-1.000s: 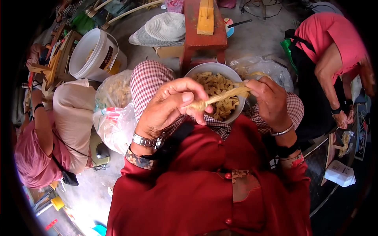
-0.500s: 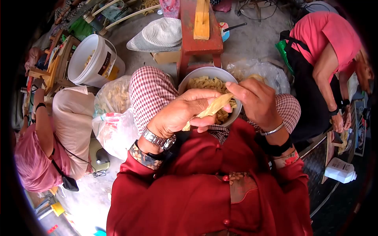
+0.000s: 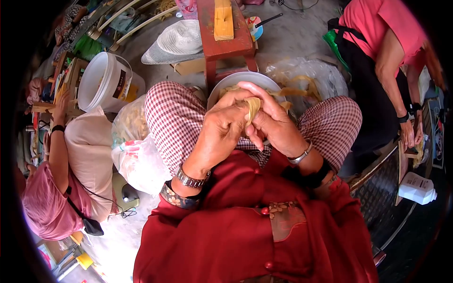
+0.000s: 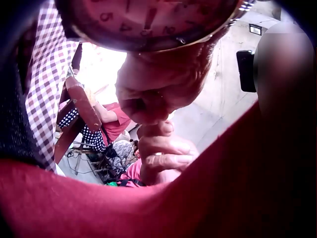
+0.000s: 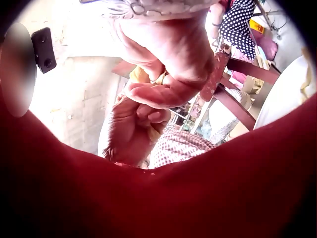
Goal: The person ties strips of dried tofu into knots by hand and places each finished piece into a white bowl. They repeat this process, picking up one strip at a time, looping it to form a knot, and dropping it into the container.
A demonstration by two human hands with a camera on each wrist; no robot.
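A pale yellow, flat folded strip [image 3: 253, 108], like a dried leaf or husk, stands between the two hands in the head view. My left hand [image 3: 222, 127] pinches it from the left, with a metal watch on that wrist. From the other side my right hand [image 3: 278, 125] wraps its curled fingers about the strip, its fingertips close against the left hand's. Part of the strip [image 5: 140, 74] shows at the right fingers in the right wrist view. Below the hands sits a pale bowl [image 3: 257, 79], its contents mostly hidden by them.
Clear plastic with loose strips [image 3: 309, 85] lies right of the bowl. A red wooden stool [image 3: 226, 45] carries a yellow wooden block [image 3: 223, 23]. At left are a white bucket [image 3: 101, 85] and plastic bags [image 3: 137, 162]. People sit on both sides.
The strip, stretched out between the hands at first, is now a short folded piece. The right hand has come in against the left, and both hands now cover most of the bowl.
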